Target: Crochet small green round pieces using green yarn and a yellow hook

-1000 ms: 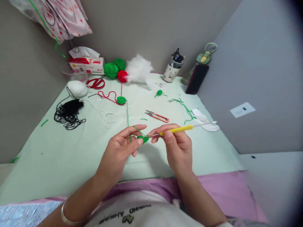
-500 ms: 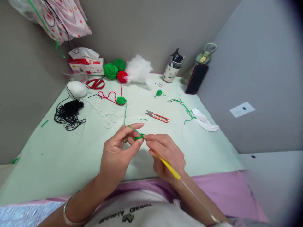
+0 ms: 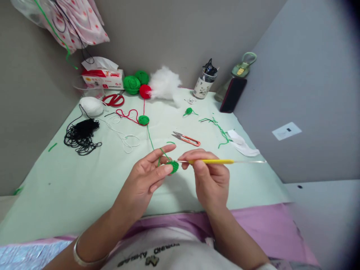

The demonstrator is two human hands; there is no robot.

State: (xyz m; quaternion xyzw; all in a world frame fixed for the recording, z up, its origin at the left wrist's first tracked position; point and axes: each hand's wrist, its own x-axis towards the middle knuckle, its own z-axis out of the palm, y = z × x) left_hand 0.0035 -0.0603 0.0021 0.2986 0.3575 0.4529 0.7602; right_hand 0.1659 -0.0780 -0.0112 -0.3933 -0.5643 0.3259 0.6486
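Observation:
A small round green crocheted piece is pinched between the thumb and fingers of my left hand. Green yarn runs over my raised left index finger and back to a small green ball. My right hand grips a crochet hook with a yellow handle. The hook lies almost level, its metal tip at the edge of the green piece, its thin rear end pointing right.
Orange thread snips lie beyond my hands. Farther back are red scissors, black yarn, white stuffing, a tissue box, a pen jar and a phone. Green scraps lie at right.
The hook has swung from slanting down toward me to nearly level. My right hand has turned and shifted slightly right. The green piece now shows more of its round face.

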